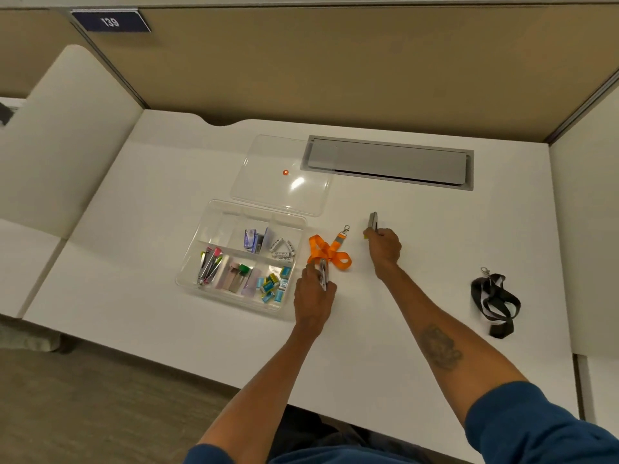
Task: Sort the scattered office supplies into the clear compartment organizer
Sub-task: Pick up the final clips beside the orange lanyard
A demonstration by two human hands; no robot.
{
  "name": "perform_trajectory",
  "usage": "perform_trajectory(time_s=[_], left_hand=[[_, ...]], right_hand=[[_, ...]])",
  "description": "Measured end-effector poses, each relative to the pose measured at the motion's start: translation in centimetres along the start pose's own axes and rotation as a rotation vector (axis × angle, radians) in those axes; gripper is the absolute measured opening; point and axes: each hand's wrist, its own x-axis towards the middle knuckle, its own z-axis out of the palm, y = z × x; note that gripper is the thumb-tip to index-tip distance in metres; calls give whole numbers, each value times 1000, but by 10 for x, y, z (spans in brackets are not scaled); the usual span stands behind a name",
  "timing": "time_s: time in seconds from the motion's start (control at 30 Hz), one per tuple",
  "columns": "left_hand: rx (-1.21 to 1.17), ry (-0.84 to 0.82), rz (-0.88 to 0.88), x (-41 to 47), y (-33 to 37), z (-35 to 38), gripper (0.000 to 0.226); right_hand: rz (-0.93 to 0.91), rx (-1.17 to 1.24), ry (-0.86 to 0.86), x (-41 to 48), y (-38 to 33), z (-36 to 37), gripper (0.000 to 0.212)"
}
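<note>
The clear compartment organizer (187,272) lies open on the white desk, holding nail clippers, staple boxes, erasers, tubes and small blue packets. My left hand (313,294) is just right of it, shut on a small metal nail clipper (323,277). My right hand (385,247) is further right, shut on another metal nail clipper (372,221) with a yellow-green part. An orange lanyard (330,252) lies between my hands. A black lanyard (495,301) lies at the right of the desk.
The organizer's clear lid (268,192) lies flat behind it, with an orange dot on it. A grey cable hatch (388,162) is set into the desk at the back. Beige partition walls enclose the desk at the back and right.
</note>
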Motion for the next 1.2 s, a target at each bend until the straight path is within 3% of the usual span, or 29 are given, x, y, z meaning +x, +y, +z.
perform_trajectory(time_s=[0.2, 0.33, 0.47, 0.63, 0.8, 0.97, 1.2], left_hand=[[-112, 84, 131, 30, -8, -46, 65], [-167, 214, 140, 52, -31, -94, 48], [-121, 288, 120, 66, -71, -138, 47], [-15, 275, 18, 79, -118, -174, 47], [-20, 231, -6, 85, -150, -191, 33], [34, 85, -1, 96, -166, -191, 39], [43, 31, 28, 103, -178, -192, 38]], right_hand=[[109, 278, -104, -33, -36, 35, 22], [202, 345, -244, -60, -55, 60, 18], [196, 319, -383, -90, -69, 96, 13], [156, 254, -481, -117, -74, 145, 9], [147, 197, -529, -136, -78, 177, 11], [14, 90, -525, -142, -81, 200, 13], [-298, -260, -497, -159, -93, 233, 26]])
